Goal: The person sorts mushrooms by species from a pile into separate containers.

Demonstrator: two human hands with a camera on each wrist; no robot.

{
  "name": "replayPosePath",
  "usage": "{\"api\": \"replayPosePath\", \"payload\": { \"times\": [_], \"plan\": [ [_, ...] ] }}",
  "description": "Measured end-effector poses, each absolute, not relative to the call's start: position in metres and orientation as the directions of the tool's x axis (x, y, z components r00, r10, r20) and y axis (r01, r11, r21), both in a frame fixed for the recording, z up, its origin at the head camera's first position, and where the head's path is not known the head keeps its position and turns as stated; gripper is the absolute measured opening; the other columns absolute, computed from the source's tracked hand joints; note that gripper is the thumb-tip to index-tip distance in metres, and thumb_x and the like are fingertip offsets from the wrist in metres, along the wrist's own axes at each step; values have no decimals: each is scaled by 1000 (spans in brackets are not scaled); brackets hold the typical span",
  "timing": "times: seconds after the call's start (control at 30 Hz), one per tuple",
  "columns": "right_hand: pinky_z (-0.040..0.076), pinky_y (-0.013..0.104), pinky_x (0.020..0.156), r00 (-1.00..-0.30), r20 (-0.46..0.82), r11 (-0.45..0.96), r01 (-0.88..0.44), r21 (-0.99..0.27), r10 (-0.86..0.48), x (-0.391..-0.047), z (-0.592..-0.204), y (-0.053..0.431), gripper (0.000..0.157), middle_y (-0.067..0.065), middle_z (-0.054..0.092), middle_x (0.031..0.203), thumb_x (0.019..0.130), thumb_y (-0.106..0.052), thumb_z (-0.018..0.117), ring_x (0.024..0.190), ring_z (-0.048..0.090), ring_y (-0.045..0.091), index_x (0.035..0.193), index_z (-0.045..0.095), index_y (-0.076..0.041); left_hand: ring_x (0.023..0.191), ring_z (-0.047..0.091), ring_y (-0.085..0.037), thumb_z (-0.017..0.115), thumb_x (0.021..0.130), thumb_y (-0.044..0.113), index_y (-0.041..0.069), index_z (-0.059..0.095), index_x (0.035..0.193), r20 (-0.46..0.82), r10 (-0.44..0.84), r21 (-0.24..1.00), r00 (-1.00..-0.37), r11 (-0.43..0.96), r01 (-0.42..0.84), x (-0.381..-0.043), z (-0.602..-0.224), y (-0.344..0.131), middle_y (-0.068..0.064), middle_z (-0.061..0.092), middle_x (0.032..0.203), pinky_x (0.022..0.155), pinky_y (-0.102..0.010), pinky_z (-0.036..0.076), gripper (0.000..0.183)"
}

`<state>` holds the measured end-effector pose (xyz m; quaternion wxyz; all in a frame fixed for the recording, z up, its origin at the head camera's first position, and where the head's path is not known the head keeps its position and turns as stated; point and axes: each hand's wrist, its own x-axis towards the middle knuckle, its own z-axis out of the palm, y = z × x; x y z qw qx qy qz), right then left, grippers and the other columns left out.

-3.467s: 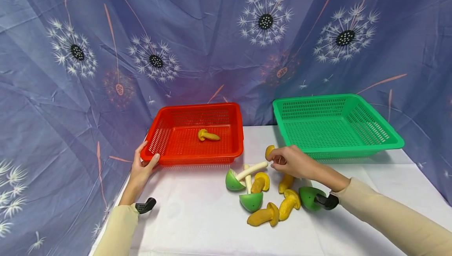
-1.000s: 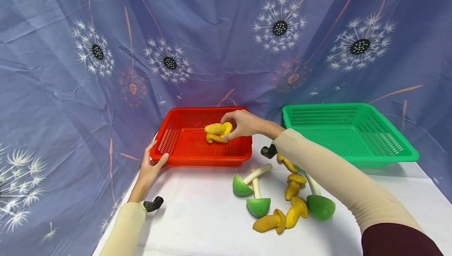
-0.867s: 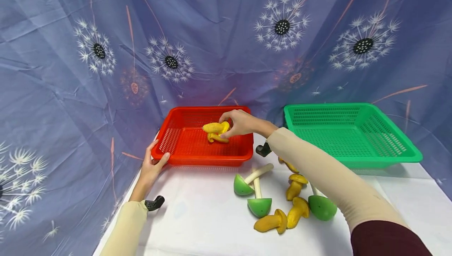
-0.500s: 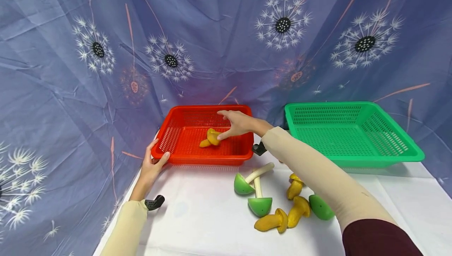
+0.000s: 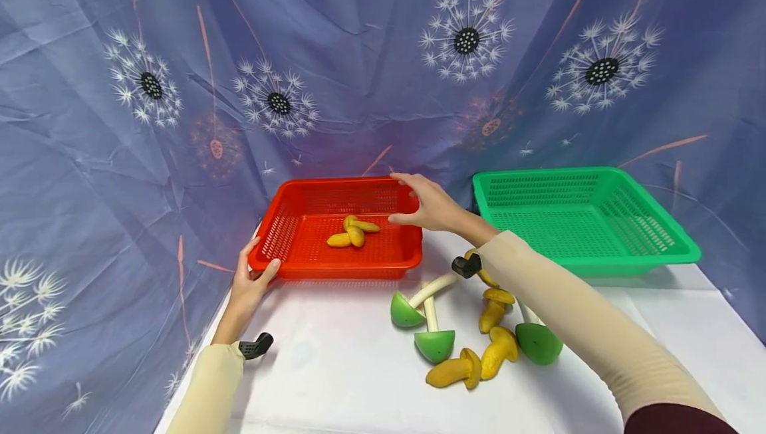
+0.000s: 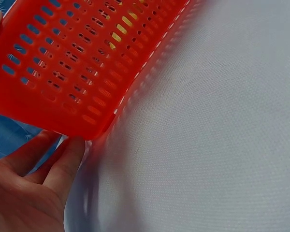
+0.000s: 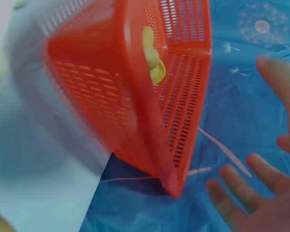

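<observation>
The left hand gripped the corner of a slotted plastic red basket, where two smooth yellow mushrooms already lay together. Three domed green-capped mushrooms and four loose yellow ones remained on woven white cloth. The right hand, fingers spread, held nothing by the basket's right edge. Farther right stood a rectangular plastic green basket.
</observation>
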<state>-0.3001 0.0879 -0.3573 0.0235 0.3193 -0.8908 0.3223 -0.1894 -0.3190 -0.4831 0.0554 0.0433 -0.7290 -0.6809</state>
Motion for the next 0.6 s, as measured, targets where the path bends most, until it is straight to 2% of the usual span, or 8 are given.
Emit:
{"api": "replayPosePath", "payload": {
  "times": [0.2, 0.43, 0.6],
  "plan": [
    [50, 54, 95, -852, 298, 613, -518, -597, -429, -268, -364, 119, 81, 17, 46, 150, 91, -31, 81, 119, 53, 34, 158, 38, -11, 109, 61, -2, 69, 101, 22, 34, 19, 163, 27, -133, 996, -991, 88, 16, -188, -482, -320, -18, 35, 155, 93, -26, 55, 80],
    [40, 61, 110, -915, 250, 735, -404, -545, -317, -240, -386, 131, 83, 26, 44, 151, 91, -27, 81, 135, 45, 44, 158, 36, -5, 108, 61, 0, 68, 101, 25, 36, 19, 163, 23, -134, 994, -991, 110, 8, -186, -481, -321, -17, 36, 154, 90, -21, 55, 79],
    [39, 63, 110, -948, 192, 787, -318, -529, -254, -225, -401, 136, 87, 30, 42, 150, 89, -29, 81, 135, 43, 49, 158, 34, -3, 105, 62, 0, 69, 101, 24, 34, 20, 163, 19, -137, 996, -990, 92, 6, -187, -481, -318, -17, 36, 152, 90, -24, 56, 79]
  ]
}}
